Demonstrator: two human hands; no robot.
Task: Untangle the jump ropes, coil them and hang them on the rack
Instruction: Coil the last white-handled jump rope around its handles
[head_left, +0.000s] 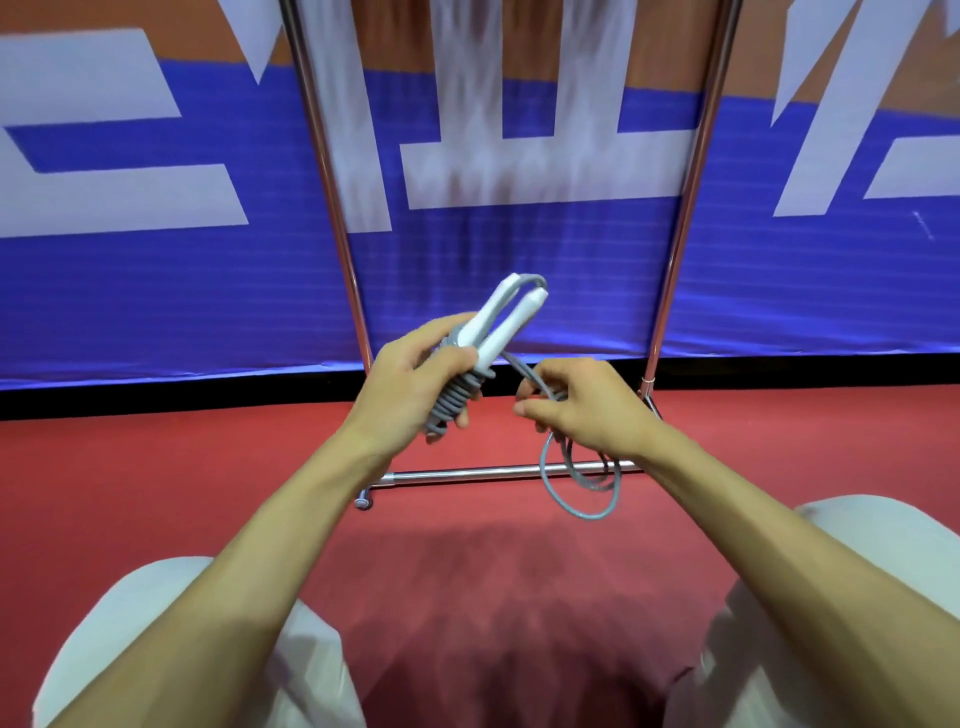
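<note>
No text can be read. The banner (156, 291) along the wall carries very large white strokes on blue and orange. They are pieces of big characters, cut off at the top edge and at both sides, and the ones between the poles of the rack (332, 197) are smeared by blur. None of them makes a whole legible sign. The white handles of the jump rope (496, 330) show no marking that can be made out.
</note>
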